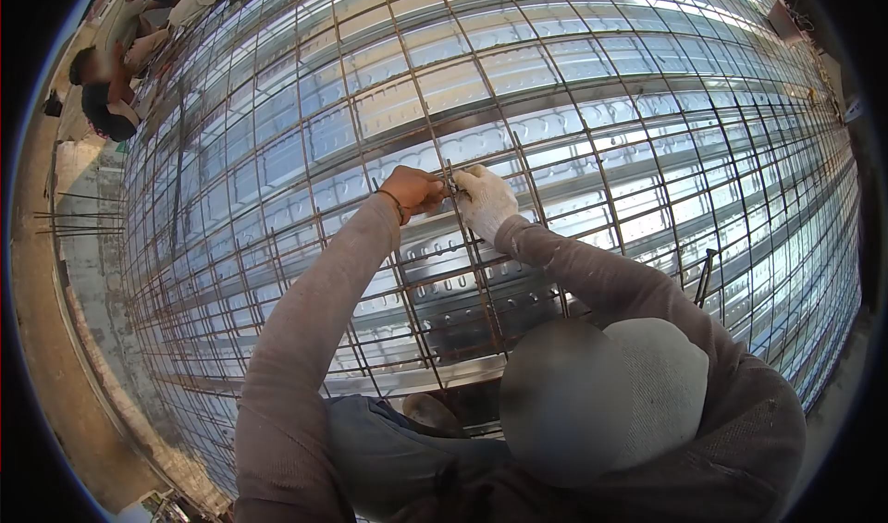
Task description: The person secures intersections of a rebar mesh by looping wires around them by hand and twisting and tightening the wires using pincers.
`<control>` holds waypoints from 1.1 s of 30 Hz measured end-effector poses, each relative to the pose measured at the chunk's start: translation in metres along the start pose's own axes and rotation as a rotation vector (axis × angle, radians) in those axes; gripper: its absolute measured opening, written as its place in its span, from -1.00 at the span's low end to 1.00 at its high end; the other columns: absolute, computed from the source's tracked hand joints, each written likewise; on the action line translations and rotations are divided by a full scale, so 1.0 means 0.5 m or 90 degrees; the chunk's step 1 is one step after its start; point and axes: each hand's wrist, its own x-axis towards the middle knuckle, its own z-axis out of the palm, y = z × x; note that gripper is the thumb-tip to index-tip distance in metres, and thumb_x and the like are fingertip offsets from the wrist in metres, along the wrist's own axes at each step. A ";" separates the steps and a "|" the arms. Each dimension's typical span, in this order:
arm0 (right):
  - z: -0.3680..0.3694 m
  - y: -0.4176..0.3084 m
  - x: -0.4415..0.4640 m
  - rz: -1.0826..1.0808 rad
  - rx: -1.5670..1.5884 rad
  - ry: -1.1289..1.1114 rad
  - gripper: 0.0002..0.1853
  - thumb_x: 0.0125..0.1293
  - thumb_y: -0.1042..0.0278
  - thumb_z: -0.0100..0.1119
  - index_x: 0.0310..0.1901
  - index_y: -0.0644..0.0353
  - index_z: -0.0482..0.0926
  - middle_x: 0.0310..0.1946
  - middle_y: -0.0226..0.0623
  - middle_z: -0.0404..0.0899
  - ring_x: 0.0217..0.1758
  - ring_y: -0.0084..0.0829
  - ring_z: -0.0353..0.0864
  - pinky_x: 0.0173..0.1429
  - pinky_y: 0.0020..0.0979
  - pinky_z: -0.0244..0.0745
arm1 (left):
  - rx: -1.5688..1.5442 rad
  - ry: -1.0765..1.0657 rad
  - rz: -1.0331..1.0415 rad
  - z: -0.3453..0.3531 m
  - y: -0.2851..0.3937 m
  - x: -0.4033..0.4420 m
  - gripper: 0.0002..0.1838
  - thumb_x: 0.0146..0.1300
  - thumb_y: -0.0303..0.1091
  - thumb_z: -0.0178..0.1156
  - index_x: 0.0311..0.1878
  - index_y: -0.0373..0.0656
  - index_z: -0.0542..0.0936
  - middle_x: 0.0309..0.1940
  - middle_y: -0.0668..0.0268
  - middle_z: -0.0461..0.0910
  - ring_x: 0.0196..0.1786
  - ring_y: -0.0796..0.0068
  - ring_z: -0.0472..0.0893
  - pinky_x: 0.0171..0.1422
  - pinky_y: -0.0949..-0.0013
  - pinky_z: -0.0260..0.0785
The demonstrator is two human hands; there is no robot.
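My left hand (413, 190), bare with a dark band at the wrist, is closed at a crossing of the rebar mesh (481, 266). Opposite it, my right hand (487, 205) in a pale work glove is closed at the same crossing. Between the fingertips of both hands a small dark piece shows, too small to name. An upright bar of the mesh passes between the hands. Beneath the bars lies shiny ribbed metal decking (462, 287), with rows of embossed marks.
Another person (106, 93) crouches at the upper left edge, with a further person's legs (199, 0) nearby. Bar ends (83, 227) jut out over the concrete edge at left. A dark bar piece (706, 278) stands up at right.
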 end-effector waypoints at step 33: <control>0.044 -0.001 0.037 -0.397 -0.258 -0.286 -0.58 0.42 0.03 0.12 0.18 0.07 0.63 0.13 -0.08 0.67 0.26 -0.06 0.63 0.38 -0.08 0.49 | 0.718 0.074 0.222 0.132 0.121 -0.001 -0.36 0.54 0.20 -0.01 0.18 -0.23 0.70 0.16 -0.06 0.69 0.28 -0.05 0.64 0.38 -0.02 0.44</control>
